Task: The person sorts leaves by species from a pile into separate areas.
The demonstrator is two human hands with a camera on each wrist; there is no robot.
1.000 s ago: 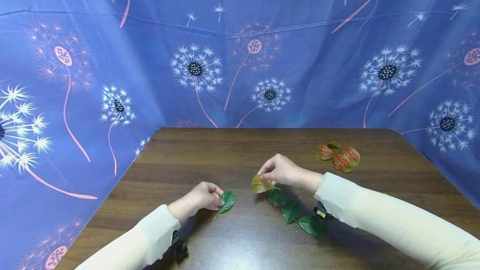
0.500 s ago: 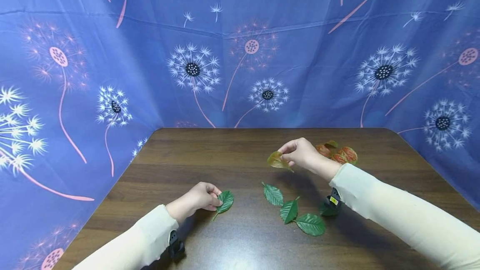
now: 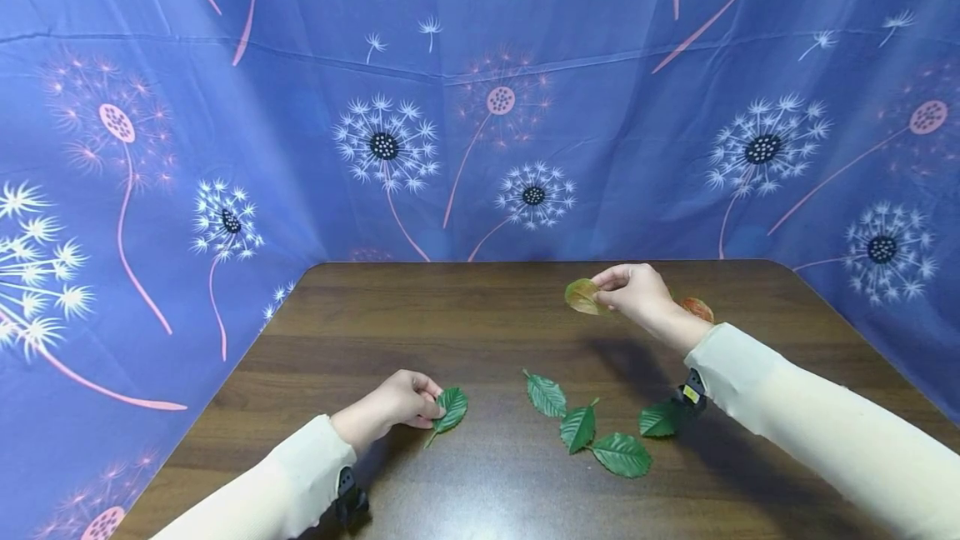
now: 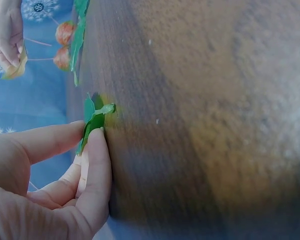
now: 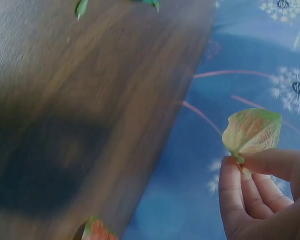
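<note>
Low at the table's centre-left, my left hand [image 3: 397, 403] pinches a green leaf [image 3: 452, 408] between thumb and fingers; in the left wrist view this leaf [image 4: 93, 120] stands close over the wood. My right hand [image 3: 637, 294] is raised above the far right part of the table and pinches a yellowish-brown leaf [image 3: 582, 297] by its stem end, as the leaf [image 5: 255, 131] in the right wrist view shows. Several green leaves lie between the hands and to the right, among them one leaf [image 3: 546, 395] with its stem pointing away and another leaf [image 3: 622, 455] nearer the front.
A red-orange leaf [image 3: 697, 308] peeks out behind the right hand, which hides others there. The brown wooden table [image 3: 420, 315] ends at a blue dandelion-print cloth [image 3: 450, 157] at the back and sides. A green leaf [image 3: 658, 419] lies beside the right wrist's camera.
My right hand has lifted the yellowish-brown leaf away from the green leaves and carried it back and to the right, toward the red-orange leaves. The left hand has stayed with its green leaf.
</note>
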